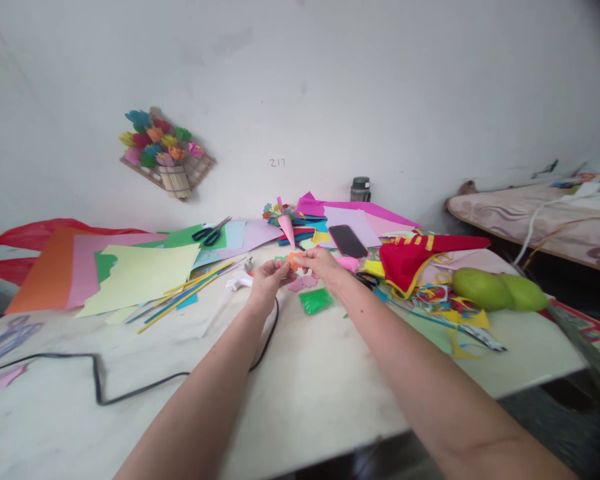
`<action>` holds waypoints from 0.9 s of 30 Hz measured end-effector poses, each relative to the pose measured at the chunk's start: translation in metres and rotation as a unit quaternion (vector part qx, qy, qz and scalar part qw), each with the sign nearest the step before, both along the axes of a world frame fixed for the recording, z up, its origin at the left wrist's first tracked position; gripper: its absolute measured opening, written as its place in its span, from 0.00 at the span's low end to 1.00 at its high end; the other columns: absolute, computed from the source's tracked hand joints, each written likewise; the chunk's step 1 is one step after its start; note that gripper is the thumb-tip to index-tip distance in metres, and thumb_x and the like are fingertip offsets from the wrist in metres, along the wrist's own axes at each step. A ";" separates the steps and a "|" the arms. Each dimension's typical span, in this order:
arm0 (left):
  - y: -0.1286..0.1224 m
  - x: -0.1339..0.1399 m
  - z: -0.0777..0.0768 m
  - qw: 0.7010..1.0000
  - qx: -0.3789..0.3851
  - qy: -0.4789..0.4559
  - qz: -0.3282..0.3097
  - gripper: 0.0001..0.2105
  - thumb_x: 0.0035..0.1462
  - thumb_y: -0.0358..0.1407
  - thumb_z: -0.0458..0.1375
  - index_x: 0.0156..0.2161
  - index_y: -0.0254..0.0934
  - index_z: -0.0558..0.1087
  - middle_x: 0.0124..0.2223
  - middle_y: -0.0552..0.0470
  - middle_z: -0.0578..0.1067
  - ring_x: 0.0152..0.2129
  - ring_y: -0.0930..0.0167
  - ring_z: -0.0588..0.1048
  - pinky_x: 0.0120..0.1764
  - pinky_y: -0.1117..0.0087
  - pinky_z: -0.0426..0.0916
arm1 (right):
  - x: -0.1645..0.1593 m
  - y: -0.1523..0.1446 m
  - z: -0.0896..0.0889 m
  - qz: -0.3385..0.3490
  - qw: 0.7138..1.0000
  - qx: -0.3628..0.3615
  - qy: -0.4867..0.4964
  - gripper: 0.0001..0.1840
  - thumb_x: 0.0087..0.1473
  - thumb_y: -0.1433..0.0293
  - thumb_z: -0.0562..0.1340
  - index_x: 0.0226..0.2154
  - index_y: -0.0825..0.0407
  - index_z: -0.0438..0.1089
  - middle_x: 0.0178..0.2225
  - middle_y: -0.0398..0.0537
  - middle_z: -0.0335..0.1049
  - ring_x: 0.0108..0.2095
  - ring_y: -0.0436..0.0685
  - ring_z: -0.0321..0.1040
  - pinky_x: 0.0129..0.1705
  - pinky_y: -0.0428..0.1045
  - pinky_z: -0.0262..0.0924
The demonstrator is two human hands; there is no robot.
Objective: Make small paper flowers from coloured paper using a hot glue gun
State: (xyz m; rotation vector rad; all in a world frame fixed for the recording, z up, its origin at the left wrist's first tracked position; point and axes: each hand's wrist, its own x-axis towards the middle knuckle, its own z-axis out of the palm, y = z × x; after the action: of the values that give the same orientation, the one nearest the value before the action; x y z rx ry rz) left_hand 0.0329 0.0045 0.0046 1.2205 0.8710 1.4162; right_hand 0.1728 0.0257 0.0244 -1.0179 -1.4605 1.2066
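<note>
Between my two hands, above the middle of the table, is a small orange paper cutout point(295, 260). My left hand point(269, 280) pinches its left side, and my right hand point(321, 264) grips its right side with thumb and fingers. Just under them lie pink paper cutouts point(303, 283) and a small bright green packet point(316, 301). Beside my left hand rests a white glue gun point(240, 281), partly hidden, with a black cord point(145, 383) running left. Green paper bits show behind the orange piece.
Coloured paper sheets point(145, 273), paper strips point(190, 293) and scissors point(211, 231) lie to the left. A pink paper cone with flowers point(286, 227), a phone point(348, 241) and a bottle point(361, 189) stand or lie behind. Red cloth point(405, 263), green fruits point(497, 290) and paper scraps lie right.
</note>
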 end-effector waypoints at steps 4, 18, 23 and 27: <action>0.000 0.001 0.000 1.000 0.009 -0.003 0.003 0.14 0.41 0.41 0.62 0.27 0.31 0.67 0.23 0.52 0.72 0.22 0.74 0.72 0.32 0.68 0.68 | -0.001 0.001 0.000 -0.002 0.999 -0.021 0.027 0.20 0.41 0.54 0.60 0.25 0.56 0.69 0.17 0.41 0.59 0.17 0.44 0.51 0.15 0.43 0.36; -0.001 0.004 -0.001 1.000 -0.001 0.003 -0.003 0.14 0.40 0.42 0.62 0.26 0.32 0.67 0.24 0.53 0.72 0.22 0.74 0.72 0.32 0.69 0.68 | -0.005 0.001 -0.004 -0.026 0.999 0.024 0.013 0.10 0.36 0.65 0.63 0.20 0.57 0.67 0.17 0.39 0.60 0.19 0.44 0.52 0.22 0.43 0.47; -0.002 0.005 0.000 1.000 -0.006 0.002 -0.007 0.14 0.40 0.42 0.62 0.26 0.32 0.66 0.25 0.52 0.72 0.23 0.74 0.72 0.33 0.68 0.68 | -0.006 0.000 -0.003 -0.007 0.999 0.043 0.027 0.13 0.36 0.63 0.64 0.20 0.57 0.67 0.16 0.39 0.60 0.19 0.44 0.53 0.22 0.43 0.46; 0.000 0.003 -0.002 1.000 -0.004 -0.005 0.005 0.15 0.40 0.43 0.62 0.26 0.32 0.66 0.24 0.53 0.71 0.22 0.74 0.72 0.32 0.69 0.68 | -0.004 -0.003 0.001 0.002 0.999 -0.007 0.036 0.21 0.39 0.53 0.61 0.24 0.56 0.67 0.18 0.41 0.60 0.17 0.45 0.53 0.17 0.43 0.40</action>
State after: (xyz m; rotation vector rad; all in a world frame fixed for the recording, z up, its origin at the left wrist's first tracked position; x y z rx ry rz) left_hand 0.0361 0.0045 0.0029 1.2036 0.8770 1.4237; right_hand 0.1692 0.0231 0.0251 -0.9710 -1.4011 1.2462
